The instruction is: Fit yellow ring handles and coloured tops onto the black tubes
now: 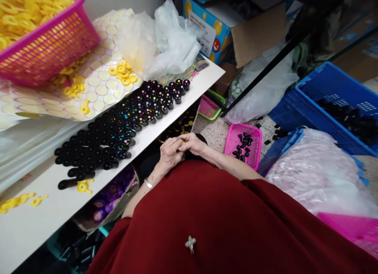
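One small yellow piece [182,144], seemingly plastic: was held between left hand [170,151] and right hand [193,144].
White table [23,232]: bore black plastic cylinders [118,128].

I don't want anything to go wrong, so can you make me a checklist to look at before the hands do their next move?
1. Hands together: ok. The left hand and right hand meet in front of the red top.
2. What's in the grip: cannot tell. A yellow bit shows at the fingers, mostly hidden.
3. Colored dots in all the black tubes: not ok. Many toward the far end show dots; those at the near end look plain black.
4. Yellow rings on the table: ok.
5. Floor tidy: not ok. Black pieces lie loose beside the small pink basket.
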`<state>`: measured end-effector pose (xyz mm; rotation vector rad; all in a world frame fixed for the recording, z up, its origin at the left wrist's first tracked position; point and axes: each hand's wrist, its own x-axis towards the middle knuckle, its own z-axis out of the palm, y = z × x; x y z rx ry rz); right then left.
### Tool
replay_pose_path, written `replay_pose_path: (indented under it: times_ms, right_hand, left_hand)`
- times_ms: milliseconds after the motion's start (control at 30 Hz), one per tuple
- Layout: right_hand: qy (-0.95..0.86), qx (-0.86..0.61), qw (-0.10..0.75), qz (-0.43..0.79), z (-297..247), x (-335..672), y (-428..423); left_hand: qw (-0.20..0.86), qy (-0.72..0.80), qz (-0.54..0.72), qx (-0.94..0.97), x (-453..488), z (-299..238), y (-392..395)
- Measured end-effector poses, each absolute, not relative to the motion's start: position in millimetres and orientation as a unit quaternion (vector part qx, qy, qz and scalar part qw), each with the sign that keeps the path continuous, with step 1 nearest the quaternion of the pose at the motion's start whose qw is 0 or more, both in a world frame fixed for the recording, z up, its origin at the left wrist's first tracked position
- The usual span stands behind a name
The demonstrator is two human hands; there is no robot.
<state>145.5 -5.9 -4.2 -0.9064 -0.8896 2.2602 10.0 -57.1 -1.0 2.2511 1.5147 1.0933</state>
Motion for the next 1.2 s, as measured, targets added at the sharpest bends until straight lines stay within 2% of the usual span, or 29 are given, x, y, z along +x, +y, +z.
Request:
replay_pose_path:
  times_ms: [100, 200, 367, 500, 800, 1033, 1200]
  right_hand:
    - [-0.319, -0.358, 0.252, 0.840, -11.1, 141.9, -11.4]
    - [-0.360, -0.341, 0.220, 0.840, -12.4, 139.4, -10.8]
    - [-0.382, -0.345, 0.258, 0.817, -13.2, 135.2, -7.3]
    - [-0.383, -0.335, 0.249, 0.824, -8.1, 136.3, -6.0]
    - [-0.353, -0.192, 0.209, 0.891, -5.1, 155.3, 2.8]
    - [-0.340, -0.269, 0.268, 0.861, -5.6, 151.4, -1.8]
    - [-0.367, -0.276, 0.271, 0.846, -4.1, 150.1, -3.8]
  left_hand:
    - [0.137, 0.529, 0.392, 0.740, 6.9, -10.2, -57.7]
    - [0.121, 0.536, 0.391, 0.738, 4.7, -14.1, -56.4]
    - [0.126, 0.550, 0.413, 0.715, 6.3, -13.1, -54.2]
    - [0.156, 0.564, 0.420, 0.694, 4.7, -10.4, -52.5]
    - [0.167, 0.580, 0.437, 0.668, 2.1, -2.9, -49.1]
    - [0.134, 0.549, 0.426, 0.706, 7.3, 1.1, -49.9]
    - [0.095, 0.521, 0.415, 0.739, 12.0, 6.0, -52.7]
